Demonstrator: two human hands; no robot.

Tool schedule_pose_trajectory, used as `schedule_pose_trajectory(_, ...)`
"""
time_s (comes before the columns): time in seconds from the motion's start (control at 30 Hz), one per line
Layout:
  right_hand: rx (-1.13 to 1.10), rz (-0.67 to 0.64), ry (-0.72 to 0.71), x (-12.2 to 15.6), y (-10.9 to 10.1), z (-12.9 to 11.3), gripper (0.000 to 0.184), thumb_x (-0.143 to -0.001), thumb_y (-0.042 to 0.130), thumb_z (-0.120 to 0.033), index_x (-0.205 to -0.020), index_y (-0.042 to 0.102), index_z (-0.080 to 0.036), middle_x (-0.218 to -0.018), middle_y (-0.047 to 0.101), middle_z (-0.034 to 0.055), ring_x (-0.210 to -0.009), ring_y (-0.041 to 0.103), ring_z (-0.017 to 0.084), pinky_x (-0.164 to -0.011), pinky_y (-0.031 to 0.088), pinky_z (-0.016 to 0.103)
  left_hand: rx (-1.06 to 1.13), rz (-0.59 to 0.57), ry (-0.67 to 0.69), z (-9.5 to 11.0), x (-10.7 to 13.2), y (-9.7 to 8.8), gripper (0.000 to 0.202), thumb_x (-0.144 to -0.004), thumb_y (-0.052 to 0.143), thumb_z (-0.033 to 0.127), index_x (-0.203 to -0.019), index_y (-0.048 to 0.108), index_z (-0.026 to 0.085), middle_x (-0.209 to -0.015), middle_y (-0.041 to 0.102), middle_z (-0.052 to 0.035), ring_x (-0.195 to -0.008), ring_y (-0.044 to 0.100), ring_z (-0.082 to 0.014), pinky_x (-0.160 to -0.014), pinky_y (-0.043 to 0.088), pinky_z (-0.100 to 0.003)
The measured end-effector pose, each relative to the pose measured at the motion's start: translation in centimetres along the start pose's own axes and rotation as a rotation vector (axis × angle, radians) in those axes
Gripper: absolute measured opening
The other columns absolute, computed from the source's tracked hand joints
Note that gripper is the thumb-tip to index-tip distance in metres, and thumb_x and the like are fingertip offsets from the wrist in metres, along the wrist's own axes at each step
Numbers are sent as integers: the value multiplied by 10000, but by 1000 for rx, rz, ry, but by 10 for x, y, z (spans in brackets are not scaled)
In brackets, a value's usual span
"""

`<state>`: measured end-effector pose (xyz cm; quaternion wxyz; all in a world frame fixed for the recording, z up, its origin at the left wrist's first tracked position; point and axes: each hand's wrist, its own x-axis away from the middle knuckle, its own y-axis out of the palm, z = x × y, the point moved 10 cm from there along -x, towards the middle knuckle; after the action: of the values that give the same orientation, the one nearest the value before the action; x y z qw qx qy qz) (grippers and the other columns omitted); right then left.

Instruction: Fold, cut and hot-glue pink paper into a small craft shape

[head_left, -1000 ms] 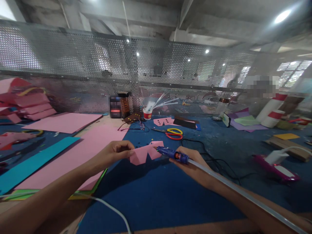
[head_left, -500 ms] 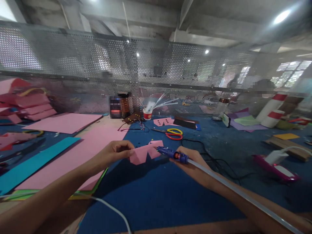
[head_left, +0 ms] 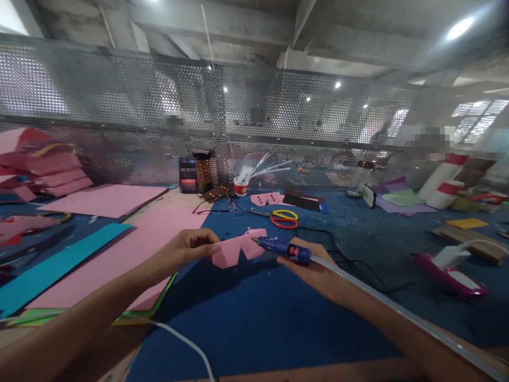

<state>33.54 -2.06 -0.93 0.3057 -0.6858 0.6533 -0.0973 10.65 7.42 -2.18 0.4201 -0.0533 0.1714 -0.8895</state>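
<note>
Two grips, frame centre: left hand (head_left: pixel 189 249) pinches notched pink paper piece (head_left: pixel 227 253); right hand (head_left: pixel 313 274) clasps blue plastic glue gun (head_left: pixel 278 247). Best: paper steady, nozzle (head_left: pixel 256 241) light.

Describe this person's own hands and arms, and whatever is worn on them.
The left hand and the right hand are bare, without gloves. No sleeve shows on the left forearm or the right forearm as far as the picture reaches. No watch, bracelet or ring is visible, though parts of both hands are hidden.
</note>
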Motion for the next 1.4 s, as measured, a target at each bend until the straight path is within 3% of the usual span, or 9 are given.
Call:
schedule_pose_trajectory(0.37, -220, -48, 190, -4, 11, 25, 299, -825, 690, -486, -906, 648, -202, -758, 594, 0, -601, 494, 114, -489, 416, 218, 7, 53, -21, 2, 1, -5, 250, -820, 682, 429, -810, 691, 179, -778, 705, -36, -770, 632, -189, -726, 493, -280)
schedule_pose_trajectory(0.63, -376, -84, 187, -10, 16, 30, 308, -834, 700, -465, -933, 629, -183, -750, 552, -15, -521, 424, 65, -459, 397, 203, 76, 333, 6, 2, 3, -43, 217, -812, 695, 389, -807, 672, 173, -785, 651, -4, -769, 578, -155, -751, 453, -256)
schedule_pose_trajectory(0.77, -293, -83, 162, -17, 16, 33, 295, -850, 681, -445, -969, 628, -180, -797, 586, 3, -496, 432, 62, -450, 402, 214, 140, 394, -3, -2, 6, -54, 203, -797, 720, 368, -815, 663, 174, -805, 632, 8, -790, 557, -140, -783, 443, -245)
schedule_pose_trajectory(0.9, -180, -142, 132, -29, 20, 30, 271, -886, 628, -445, -924, 623, -177, -708, 560, -14, -487, 447, 68, -471, 400, 215, 175, 421, 16, -1, 7, -58, 196, -789, 728, 354, -802, 664, 169, -791, 625, 9, -774, 543, -134, -763, 437, -237)
schedule_pose_trajectory(1.17, 52, -242, 164, -67, 33, 49, 415, -866, 603, -554, -984, 584, -157, -662, 546, -15, -491, 523, 109, -469, 412, 234, 178, 451, 52, 1, 6, -62, 183, -786, 716, 350, -769, 676, 172, -773, 641, -8, -768, 564, -155, -735, 444, -260)
schedule_pose_trajectory(1.4, 277, -283, 195, -73, 37, 51, 456, -879, 555, -582, -947, 621, -135, -593, 590, 16, -551, 584, 165, -565, 413, 277, 156, 473, 29, -3, 8, -65, 179, -796, 679, 337, -732, 661, 171, -756, 660, -20, -769, 584, -168, -743, 441, -273)
